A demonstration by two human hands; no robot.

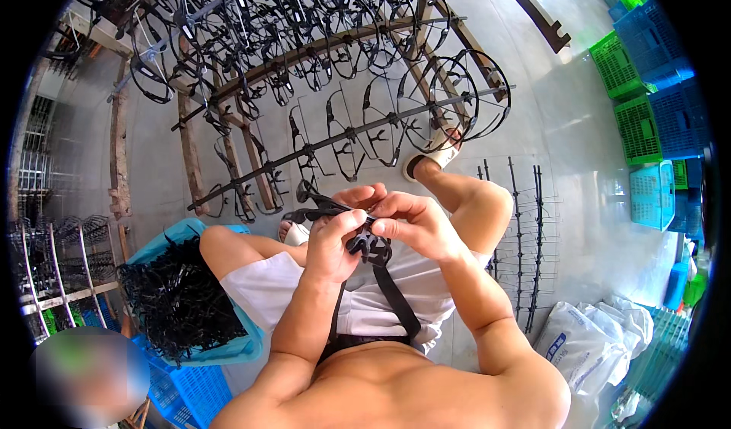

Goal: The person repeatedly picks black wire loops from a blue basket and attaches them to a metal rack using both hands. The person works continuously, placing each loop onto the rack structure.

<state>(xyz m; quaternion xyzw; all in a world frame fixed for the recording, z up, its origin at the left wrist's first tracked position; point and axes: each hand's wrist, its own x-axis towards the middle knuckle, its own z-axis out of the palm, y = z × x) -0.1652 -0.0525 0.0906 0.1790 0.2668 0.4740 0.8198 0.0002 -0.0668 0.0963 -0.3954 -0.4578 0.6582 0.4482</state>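
Both my hands are raised in front of my lap and meet around dark, curved plastic pieces. My left hand (335, 239) is closed on a small bunch of black plastic pieces (311, 207), whose ends stick out to its left. My right hand (417, 223) touches the left one, its thumb and fingertips pinched at the bunch's right end; what lies between those fingertips is too small to make out. Below the hands more black parts (373, 248) show, beside a black strap (397, 301) across my lap. Just ahead, a black rod (304, 152) carries several thin curved black frames on short wires.
A wooden rack (327, 47) full of hanging black frames stands ahead. On my left is a light-blue crate (255, 338) heaped with black pieces (179, 299). Wired rods (537, 239) lie on the floor at right, near white plastic bags (590, 345). Green and blue crates (638, 128) are stacked far right.
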